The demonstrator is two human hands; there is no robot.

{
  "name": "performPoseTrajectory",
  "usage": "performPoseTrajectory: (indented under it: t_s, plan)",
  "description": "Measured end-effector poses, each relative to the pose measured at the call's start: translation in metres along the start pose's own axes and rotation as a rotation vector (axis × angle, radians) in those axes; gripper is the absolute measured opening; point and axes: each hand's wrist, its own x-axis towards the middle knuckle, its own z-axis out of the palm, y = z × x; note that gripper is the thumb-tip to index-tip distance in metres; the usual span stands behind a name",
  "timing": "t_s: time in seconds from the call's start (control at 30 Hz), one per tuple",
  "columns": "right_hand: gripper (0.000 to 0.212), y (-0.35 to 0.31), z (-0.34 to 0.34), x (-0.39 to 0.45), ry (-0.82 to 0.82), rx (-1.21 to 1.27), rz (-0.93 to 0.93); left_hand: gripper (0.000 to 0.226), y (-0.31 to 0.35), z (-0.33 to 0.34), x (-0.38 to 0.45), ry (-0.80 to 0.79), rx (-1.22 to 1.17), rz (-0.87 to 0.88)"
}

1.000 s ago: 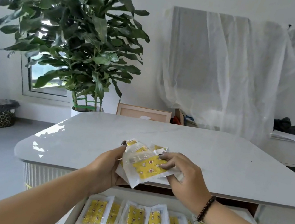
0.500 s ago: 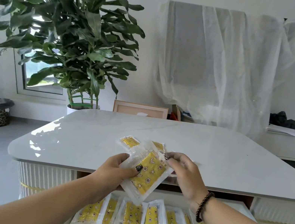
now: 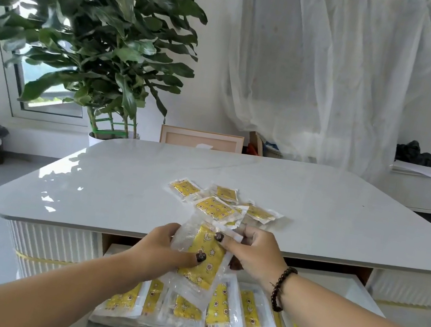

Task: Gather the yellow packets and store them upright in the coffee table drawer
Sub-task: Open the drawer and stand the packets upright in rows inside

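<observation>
Several yellow packets already stand in a row [image 3: 211, 309] at the six o'clock edge of my view, leaning against one another on their lower edges inside the open coffee table drawer [image 3: 353, 291]. Just above them I hold a small stack of packets [image 3: 201, 259] over the drawer, its long side running from twelve down to six. My left hand [image 3: 164, 252] is closed around the stack from nine o'clock, thumb pressed across the yellow face, and my right hand [image 3: 253, 253] pinches its top corner from three o'clock, fingers curled over the clear wrapper. I cannot tell how many packets the stack holds, since the wrappers overlap. Farther out, toward twelve o'clock on the white tabletop [image 3: 120, 175], a loose heap of packets [image 3: 223, 203] lies flat and overlapping, close behind my right knuckles. I judge the step in hand to be squaring up this stack before it goes down, with the gathering only partly done. The next move calls for lowering the stack on edge into the row without toppling the ones that lean there, and the slick wrappers could slide apart if my grip eases. Beyond the table stand a potted plant [image 3: 94, 26] at ten o'clock and a sheer curtain [image 3: 326, 67] at one.
</observation>
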Motion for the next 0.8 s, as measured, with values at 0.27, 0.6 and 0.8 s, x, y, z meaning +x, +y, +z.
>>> performPoseTrajectory:
  t_s: [0.27, 0.6, 0.8]
  plan:
    - [0.013, 0.016, -0.041, 0.095, 0.331, -0.33, -0.078, 0.043, -0.013, -0.003, 0.014, 0.153, -0.201, -0.088]
    - [0.032, 0.054, -0.06, 0.12, 0.051, -1.003, -0.028, 0.098, -0.019, 0.0, 0.029, 0.218, -0.336, -0.142]
    - [0.015, 0.037, -0.059, 0.121, 0.385, -1.007, -0.163, 0.083, -0.016, -0.002, 0.029, 0.28, -0.423, -0.146]
